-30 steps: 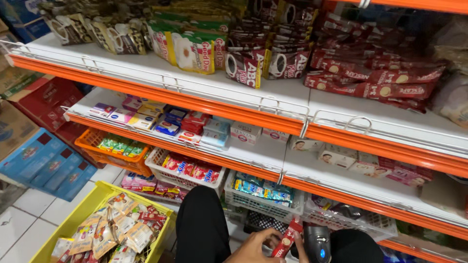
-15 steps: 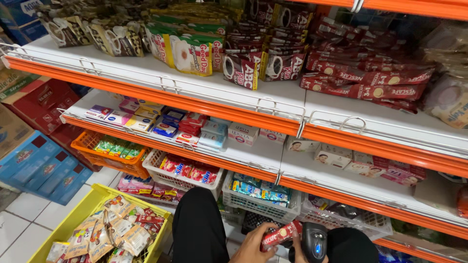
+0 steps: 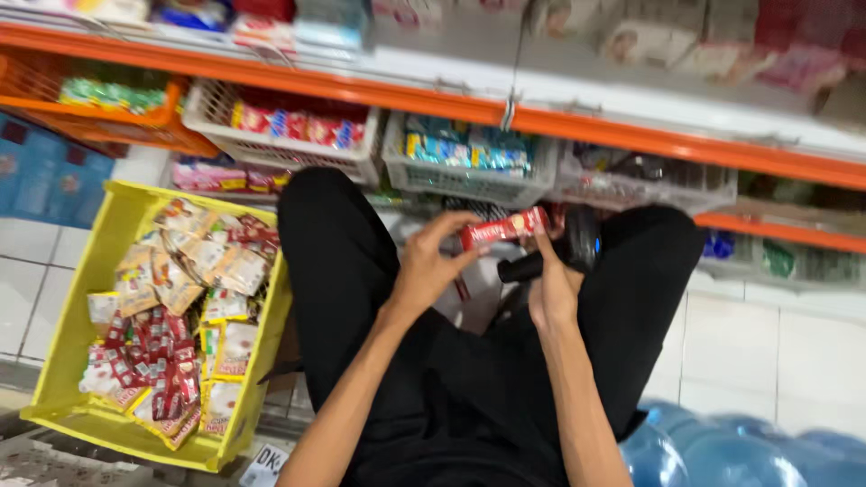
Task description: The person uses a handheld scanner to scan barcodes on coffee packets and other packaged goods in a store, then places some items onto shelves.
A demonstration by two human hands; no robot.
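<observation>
Crouched person holding a snack bar before low shelf baskets.
Yellow crate (image 3: 68, 343) remains full of sachets; left hand (image 3: 424, 271) pinches the red bar (image 3: 503, 227) above the lap; right hand (image 3: 552, 290) grips a black handheld scanner (image 3: 564, 255).

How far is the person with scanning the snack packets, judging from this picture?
Done: baskets under the orange shelf already hold packets. In hand: the left hand holds a red packet in front of the black scanner gripped by the right hand. Left: the yellow crate on the floor is full of packets, so much seems to remain.
</observation>
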